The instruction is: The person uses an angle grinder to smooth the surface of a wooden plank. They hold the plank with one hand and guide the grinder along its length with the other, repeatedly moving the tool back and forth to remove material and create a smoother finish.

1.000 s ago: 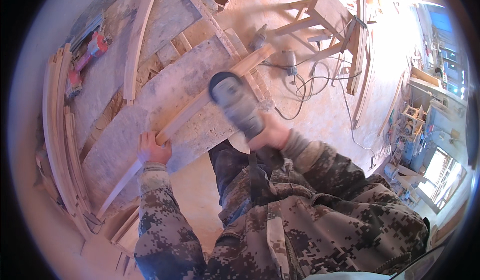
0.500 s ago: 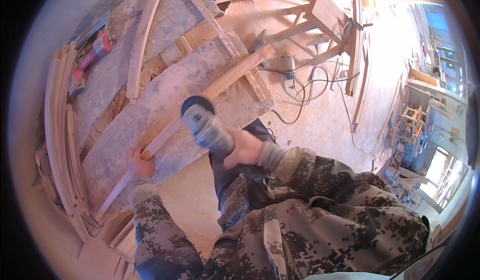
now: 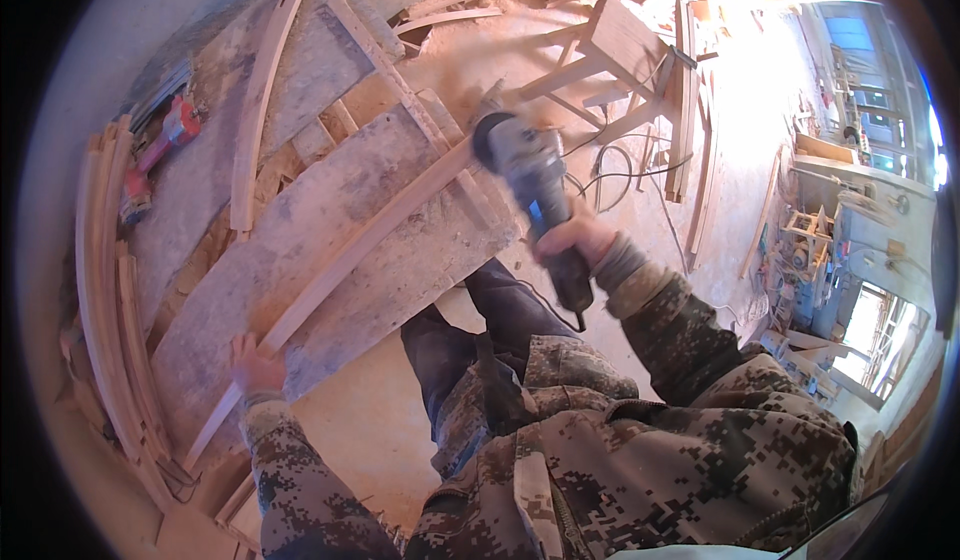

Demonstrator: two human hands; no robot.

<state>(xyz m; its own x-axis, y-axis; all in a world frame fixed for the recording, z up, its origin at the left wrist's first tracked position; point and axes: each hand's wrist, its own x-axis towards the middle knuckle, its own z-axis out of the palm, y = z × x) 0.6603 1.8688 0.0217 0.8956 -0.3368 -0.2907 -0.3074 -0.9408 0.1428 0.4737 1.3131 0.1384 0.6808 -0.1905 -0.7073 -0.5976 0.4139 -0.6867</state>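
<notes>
Here the angle grinder [image 3: 530, 175] sits over the far right end of a long curved wooden strip [image 3: 340, 265], its disc at the strip's upper end; the right hand [image 3: 572, 240] is wrapped tight around the grinder's dark handle. The left hand [image 3: 255, 365] presses flat with its fingers spread on the near left end of the strip. The strip lies diagonally across a dusty workbench [image 3: 330, 210]. Far left on the bench lies a red power tool [image 3: 160, 145], beside stacked curved wooden pieces [image 3: 105, 290].
</notes>
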